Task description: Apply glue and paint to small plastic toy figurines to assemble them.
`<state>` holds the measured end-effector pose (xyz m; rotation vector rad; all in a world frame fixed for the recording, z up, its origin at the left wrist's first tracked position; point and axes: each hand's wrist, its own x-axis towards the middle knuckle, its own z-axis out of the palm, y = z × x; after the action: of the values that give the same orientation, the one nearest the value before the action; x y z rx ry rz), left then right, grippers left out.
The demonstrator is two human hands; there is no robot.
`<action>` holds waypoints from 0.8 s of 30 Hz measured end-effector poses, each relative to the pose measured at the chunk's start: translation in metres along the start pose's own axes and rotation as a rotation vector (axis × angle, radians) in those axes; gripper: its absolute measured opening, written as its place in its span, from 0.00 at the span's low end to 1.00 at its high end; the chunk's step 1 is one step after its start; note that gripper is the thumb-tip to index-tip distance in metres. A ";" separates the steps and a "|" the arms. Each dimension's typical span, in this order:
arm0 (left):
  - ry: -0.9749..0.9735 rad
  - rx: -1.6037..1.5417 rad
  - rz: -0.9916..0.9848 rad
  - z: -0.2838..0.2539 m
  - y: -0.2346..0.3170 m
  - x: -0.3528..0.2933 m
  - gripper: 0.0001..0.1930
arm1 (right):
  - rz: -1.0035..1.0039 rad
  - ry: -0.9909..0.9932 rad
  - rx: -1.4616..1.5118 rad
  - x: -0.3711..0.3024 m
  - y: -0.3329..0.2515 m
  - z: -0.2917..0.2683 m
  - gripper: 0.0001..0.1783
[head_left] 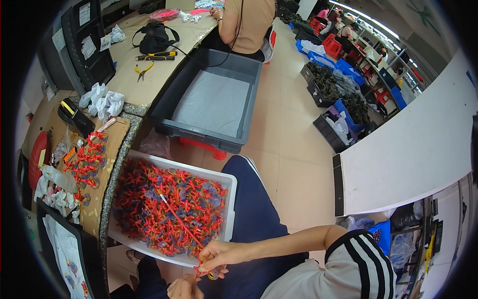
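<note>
My right hand [219, 255] is closed, with a slim red rod [181, 224] that has a pale tip rising from its fingers over the bin. Just below it, my left hand [185, 287] pinches a small red piece [198, 271] between the two hands; its shape is mostly hidden by fingers. A yellowish part of a piece [213, 273] shows under my right fingers. Close in front is a white plastic bin [230, 204] heaped with small red, orange and purple figures [169, 209].
More figures [88, 164] lie in rows on the cardboard-topped bench [107, 192] at left, beside a tape dispenser [74, 117]. Yellow-handled pliers [144, 71] rest on the far table. A grey tub [209, 102] stands ahead, near a seated person [244, 25]. A white panel [403, 159] is at right.
</note>
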<state>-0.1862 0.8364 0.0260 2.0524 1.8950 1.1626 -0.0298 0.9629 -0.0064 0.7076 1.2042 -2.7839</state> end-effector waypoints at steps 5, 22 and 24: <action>0.008 -0.010 0.013 0.000 0.001 0.001 0.06 | 0.005 0.001 -0.008 -0.001 0.000 0.000 0.13; 0.031 -0.031 0.010 0.002 0.002 0.003 0.08 | 0.006 0.006 -0.023 -0.001 0.001 -0.001 0.13; 0.041 -0.033 0.016 0.002 0.003 0.005 0.09 | 0.009 0.003 -0.023 -0.001 0.002 -0.001 0.13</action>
<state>-0.1830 0.8413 0.0289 2.0464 1.8678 1.2398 -0.0283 0.9624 -0.0084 0.7143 1.2283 -2.7576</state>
